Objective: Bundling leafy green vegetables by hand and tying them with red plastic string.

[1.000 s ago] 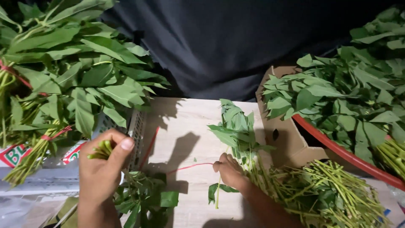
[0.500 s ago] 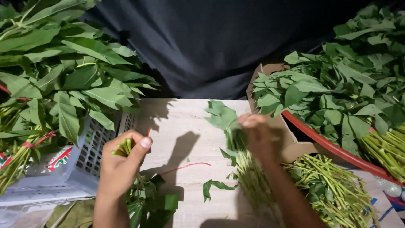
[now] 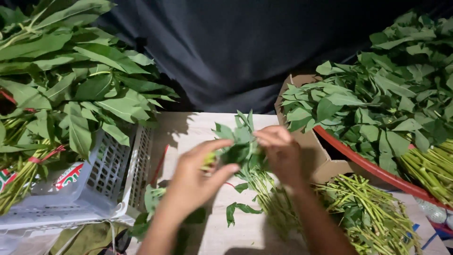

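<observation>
The left hand (image 3: 196,177) and right hand (image 3: 281,153) are both softened by motion blur, so finger outlines run together. Between them, the small bunch of leafy stems (image 3: 243,151) is partly covered by fingers; where each grip sits on it cannot be told. Both forearms run off the bottom edge. The white plastic crate (image 3: 101,182) is cut by the left and bottom edges, its inside buried under bundled greens (image 3: 71,94). The red basin (image 3: 373,170) shows only 1 arc of rim. The cardboard box (image 3: 314,156) is mostly hidden by leaves.
</observation>
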